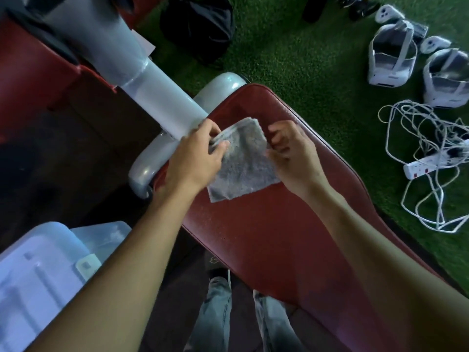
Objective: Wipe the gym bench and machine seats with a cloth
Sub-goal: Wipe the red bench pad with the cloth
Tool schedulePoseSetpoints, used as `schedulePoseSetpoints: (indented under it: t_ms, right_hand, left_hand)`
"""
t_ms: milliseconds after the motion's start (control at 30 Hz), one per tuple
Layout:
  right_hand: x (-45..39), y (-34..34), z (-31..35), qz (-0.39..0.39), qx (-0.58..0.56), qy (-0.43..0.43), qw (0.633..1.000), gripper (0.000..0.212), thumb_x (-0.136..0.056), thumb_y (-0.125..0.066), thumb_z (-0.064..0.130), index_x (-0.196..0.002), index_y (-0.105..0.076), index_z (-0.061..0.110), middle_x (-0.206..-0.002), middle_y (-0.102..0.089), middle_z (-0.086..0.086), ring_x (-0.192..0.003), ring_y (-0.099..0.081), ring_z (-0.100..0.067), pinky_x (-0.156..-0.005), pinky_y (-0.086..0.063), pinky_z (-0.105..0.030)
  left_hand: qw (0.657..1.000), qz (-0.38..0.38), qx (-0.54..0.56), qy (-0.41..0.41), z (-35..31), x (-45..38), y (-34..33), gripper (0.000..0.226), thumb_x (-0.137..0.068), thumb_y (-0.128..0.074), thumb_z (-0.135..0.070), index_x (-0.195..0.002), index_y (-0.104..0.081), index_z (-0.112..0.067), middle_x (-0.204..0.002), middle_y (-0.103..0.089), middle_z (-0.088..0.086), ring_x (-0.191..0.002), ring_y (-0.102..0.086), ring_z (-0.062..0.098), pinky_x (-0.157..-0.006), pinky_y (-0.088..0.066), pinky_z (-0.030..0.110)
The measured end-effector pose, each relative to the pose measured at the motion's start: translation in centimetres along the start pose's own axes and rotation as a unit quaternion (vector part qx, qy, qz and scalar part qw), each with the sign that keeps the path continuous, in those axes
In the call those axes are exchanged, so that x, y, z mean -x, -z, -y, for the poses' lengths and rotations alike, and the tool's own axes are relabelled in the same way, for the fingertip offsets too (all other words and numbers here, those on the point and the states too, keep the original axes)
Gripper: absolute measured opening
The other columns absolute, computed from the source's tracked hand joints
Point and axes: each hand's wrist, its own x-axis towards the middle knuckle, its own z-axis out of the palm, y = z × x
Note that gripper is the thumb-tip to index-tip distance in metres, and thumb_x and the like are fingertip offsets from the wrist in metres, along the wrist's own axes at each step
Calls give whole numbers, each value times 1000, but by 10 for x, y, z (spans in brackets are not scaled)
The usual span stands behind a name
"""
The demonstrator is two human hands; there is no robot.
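A grey cloth [245, 163] lies partly folded on the red padded bench [266, 237], near its far end. My left hand [200, 153] pinches the cloth's folded left edge between thumb and fingers. My right hand [291, 153] has curled fingers holding the cloth's right edge. Both forearms reach in from the bottom of the view. A second red pad [28, 72] sits at the left, partly hidden by the machine frame.
A pale grey machine tube [142, 80] runs diagonally at the left, beside the bench. A white plastic part [43, 275] is at the lower left. On the green turf lie white headsets [392, 57], tangled white cables with a power strip [426, 163] and a black bag [200, 26].
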Motion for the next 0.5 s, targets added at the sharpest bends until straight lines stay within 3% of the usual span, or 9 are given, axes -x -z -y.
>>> schedulePoseSetpoints:
  t_ms: [100,133,233,300,400,500]
  right_hand:
    - [-7,-14,-20,-34,110,14,993,49,-95,-65,16,-142,-52,20,-142,-51,0,-130,-46,-19,-113,-39,-34]
    - [-6,-16,-29,-42,146,30,988,51,-97,-62,19,-146,-49,19,-151,-46,0,-138,-41,-20,-118,-33,-34]
    - [-2,-13,-57,-17,247,73,966,56,-106,-47,27,-160,-32,24,-170,-22,2,-158,-16,-19,-129,-15,-42]
    - [0,-11,-70,7,295,97,950,56,-111,-38,30,-163,-20,25,-173,-10,2,-160,-4,-16,-130,-9,-43]
    - [-1,-13,-79,-9,317,120,941,56,-111,-33,29,-164,-17,20,-173,-10,0,-160,-5,-16,-130,-11,-43]
    - [0,-18,-83,-51,273,100,955,57,-109,-36,26,-163,-22,13,-171,-17,-2,-159,-11,-15,-130,-13,-42]
  left_hand:
    - [981,-106,-142,-78,9,4,-23,43,-95,-62,-29,-132,-56,-10,-138,-54,16,-128,-50,33,-103,-48,48]
    - [972,-92,-162,-141,11,5,-32,47,-96,-59,-30,-137,-54,-9,-147,-49,18,-137,-45,35,-111,-43,49]
    - [917,39,-233,-320,22,-3,-60,58,-103,-46,-39,-156,-41,-17,-169,-25,10,-158,-19,31,-126,-21,51]
    - [882,83,-270,-378,31,-22,-71,61,-105,-37,-48,-161,-30,-24,-172,-17,4,-160,-11,25,-128,-13,49]
    - [874,67,-283,-388,31,-50,-77,65,-104,-38,-51,-163,-23,-29,-173,-14,2,-160,-9,23,-129,-10,48]
    - [917,-7,-268,-293,21,-61,-81,69,-104,-38,-49,-164,-17,-25,-173,-9,6,-160,-4,28,-129,-6,49]
